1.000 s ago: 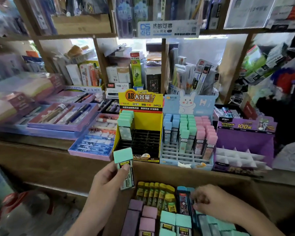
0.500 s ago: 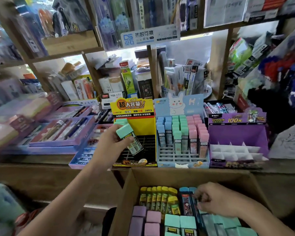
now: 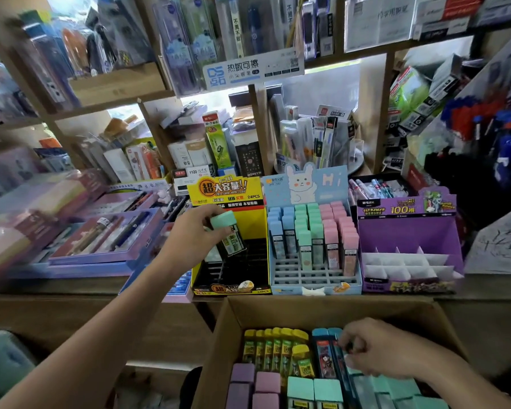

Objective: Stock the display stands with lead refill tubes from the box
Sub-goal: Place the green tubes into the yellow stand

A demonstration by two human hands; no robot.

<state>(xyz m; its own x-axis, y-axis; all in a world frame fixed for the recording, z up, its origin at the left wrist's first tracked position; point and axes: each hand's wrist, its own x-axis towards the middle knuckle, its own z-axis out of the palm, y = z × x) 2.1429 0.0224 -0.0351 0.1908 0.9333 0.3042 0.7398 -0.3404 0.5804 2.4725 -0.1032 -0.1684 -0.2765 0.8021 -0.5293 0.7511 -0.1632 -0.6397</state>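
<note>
My left hand [image 3: 189, 234] grips a mint-capped lead refill tube [image 3: 229, 231], tilted, over the black grid of the yellow display stand [image 3: 233, 261]. To its right, the blue rabbit stand [image 3: 313, 278] holds blue, green and pink tubes in its back rows. The purple stand [image 3: 407, 231] shows bare white dividers. Below, the cardboard box [image 3: 227, 335] contains yellow, blue, purple and mint tubes. My right hand [image 3: 378, 346] reaches into the box, fingers curled at the blue-capped tubes [image 3: 325, 352]; whether it holds one I cannot tell.
Purple trays of pens [image 3: 106, 234] lie left of the stands on the wooden counter [image 3: 56, 290]. Shelves behind are packed with stationery boxes and hanging packs [image 3: 189, 54]. A dark rack with blue and red pens [image 3: 490, 128] stands at the right.
My left hand has carried the mint-capped tube up from the box edge and forward over the yellow stand's grid. My right hand has stayed in the box by the blue tubes.
</note>
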